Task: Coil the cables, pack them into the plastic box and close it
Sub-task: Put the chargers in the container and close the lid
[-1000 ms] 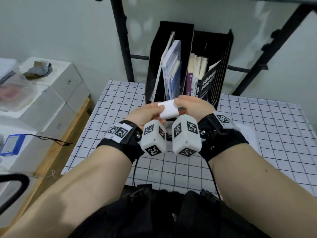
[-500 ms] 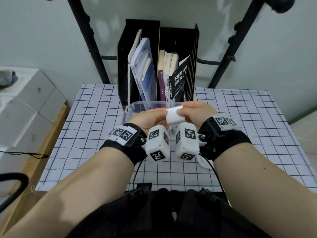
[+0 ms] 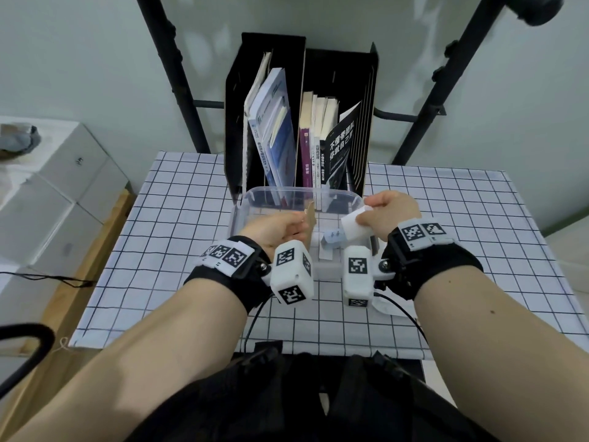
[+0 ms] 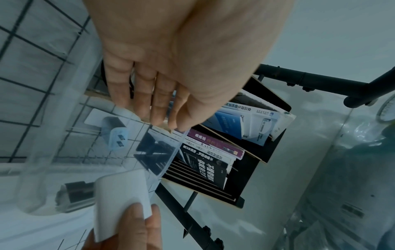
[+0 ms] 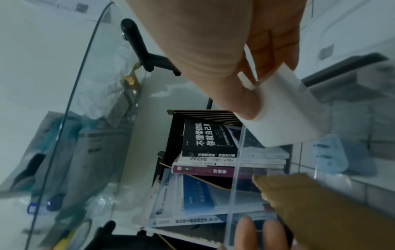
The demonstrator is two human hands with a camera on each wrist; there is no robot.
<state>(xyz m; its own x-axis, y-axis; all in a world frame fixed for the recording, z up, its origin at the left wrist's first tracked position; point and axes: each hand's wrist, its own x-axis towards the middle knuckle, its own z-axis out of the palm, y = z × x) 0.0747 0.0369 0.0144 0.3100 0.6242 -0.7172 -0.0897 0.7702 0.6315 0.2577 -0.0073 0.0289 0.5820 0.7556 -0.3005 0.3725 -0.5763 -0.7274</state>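
Your checked tablecloth spreads across the table, with a black file holder of upright books standing at its far edge, against the pale wall. Just in front of the holder sits the clear plastic box, lid off, its open top facing you. On its floor lies a small pale blue charger; the left wrist view shows it through the wall at. No coiled cable can be made out in the box from these views.

Your right hand hovers over the box's right rim, fingers and thumb curled around a white power adapter, gripping it by its upper end so the rounded block hangs out below the fingertips. The right wrist view shows the adapter pinched just above the transparent wall.

Your left hand is over the box's left half, fingers extended and close together, holding a thin brown cardboard piece upright against the fingertips. In the right wrist view the cardboard stands inside the box, beside its near wall. In the left wrist view the fingers lie straight, pointing down toward the rim.
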